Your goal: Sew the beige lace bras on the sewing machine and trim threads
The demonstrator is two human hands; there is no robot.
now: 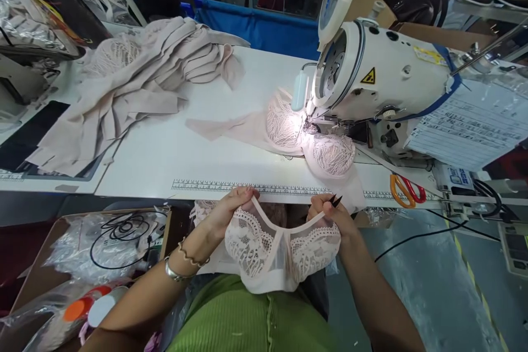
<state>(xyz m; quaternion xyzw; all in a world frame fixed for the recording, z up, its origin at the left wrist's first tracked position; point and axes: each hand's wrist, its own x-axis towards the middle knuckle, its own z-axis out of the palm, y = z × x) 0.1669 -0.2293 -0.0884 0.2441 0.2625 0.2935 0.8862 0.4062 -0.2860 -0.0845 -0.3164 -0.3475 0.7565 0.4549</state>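
A pale pink lace bra (282,261) is stretched between my two hands, in front of the table's near edge. My left hand (231,210) pinches the top of its left cup. At the top of the right cup my right hand (332,219) grips the fabric, and the dark pointed tips of a small tool stick out of that hand. A second pink bra (330,154) lies on the table under the lit needle area of a white sewing machine (383,74), one cup on each side of the needle. Its band stretches to the left.
A heap of beige fabric pieces (165,66) covers the table's left part. A printed ruler (247,187) runs along the front edge. Orange and red scissors (406,190) hang at the right edge. A cardboard box (41,264) with plastic bags stands at lower left.
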